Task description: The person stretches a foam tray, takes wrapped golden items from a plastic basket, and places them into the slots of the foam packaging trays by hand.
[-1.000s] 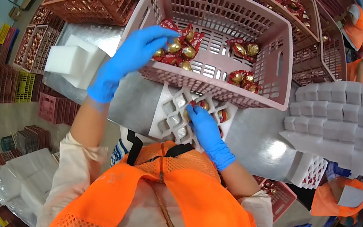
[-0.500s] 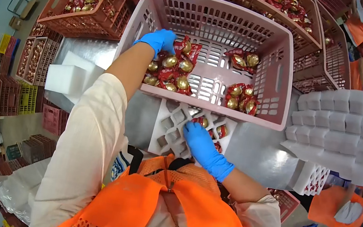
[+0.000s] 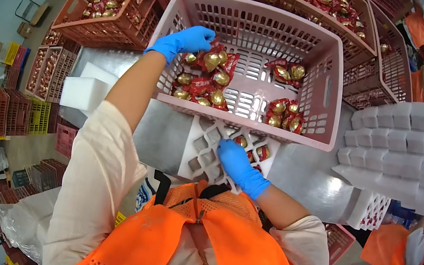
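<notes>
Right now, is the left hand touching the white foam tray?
Apart: the head view shows the left hand over the pink crate, whose front wall stands between it and the white foam tray.

The tabletop (image 3: 164, 133) is of smooth, glossy metal. The pink crate (image 3: 241, 125) looks like hard plastic, rather matt. The packets (image 3: 212, 61) have shiny, foil-like wrapping. The divided tray (image 3: 190, 154) is matt foam. The gloves (image 3: 189, 40) seem smooth rubber; the vest (image 3: 141, 243) is cloth, partly mesh.
</notes>
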Demonstrator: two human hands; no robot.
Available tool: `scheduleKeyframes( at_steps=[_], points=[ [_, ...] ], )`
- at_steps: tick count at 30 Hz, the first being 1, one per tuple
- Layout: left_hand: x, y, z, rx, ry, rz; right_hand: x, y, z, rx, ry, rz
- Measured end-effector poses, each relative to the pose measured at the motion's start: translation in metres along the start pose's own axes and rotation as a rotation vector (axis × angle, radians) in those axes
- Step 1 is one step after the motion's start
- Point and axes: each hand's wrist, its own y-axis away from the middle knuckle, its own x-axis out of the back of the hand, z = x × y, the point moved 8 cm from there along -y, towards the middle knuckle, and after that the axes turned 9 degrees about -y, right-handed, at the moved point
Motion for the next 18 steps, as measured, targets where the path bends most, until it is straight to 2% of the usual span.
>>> scheduleKeyframes(
  at_steps=[1, 3, 5, 7, 9, 10, 11, 13, 14, 17, 18],
  points=[
    [0.011, 0.015, 0.015, -0.005, -0.014, 0.007, -0.001, -0.004, 0.001, -0.06, 0.015, -0.028],
    [0.044, 0.045, 0.053, -0.168, 0.069, 0.201, 0.015, -0.008, 0.001, -0.112, 0.049, -0.042],
    [0.059, 0.097, 0.087, -0.142, 0.158, 0.334, 0.064, 0.002, -0.035, 0.111, -0.017, 0.164],
    [0.05, 0.153, 0.106, -0.095, 0.338, 0.427, 0.132, 0.028, -0.046, -0.038, -0.531, 0.585],
    [0.003, 0.192, 0.098, -0.029, 0.723, 0.47, 0.137, 0.041, -0.031, -0.162, -1.083, 0.719],
    [-0.028, 0.206, 0.099, 0.004, 0.907, 0.455, 0.133, 0.035, -0.043, -0.134, -1.43, 0.597],
    [-0.061, 0.216, 0.099, 0.038, 1.089, 0.437, 0.124, 0.032, -0.053, -0.072, -1.623, 0.498],
    [-0.126, 0.23, 0.081, 0.075, 1.248, 0.44, 0.106, 0.028, -0.066, -0.269, -1.683, 0.396],
    [-0.146, 0.234, 0.082, 0.08, 1.255, 0.438, 0.094, 0.031, -0.055, -0.336, -1.544, 0.445],
    [-0.17, 0.254, 0.078, 0.191, 1.251, 0.545, 0.074, 0.042, -0.061, -0.393, -1.482, 0.388],
    [-0.175, 0.262, 0.081, 0.225, 1.233, 0.471, 0.068, 0.044, -0.066, -0.383, -1.552, 0.423]
  ],
)
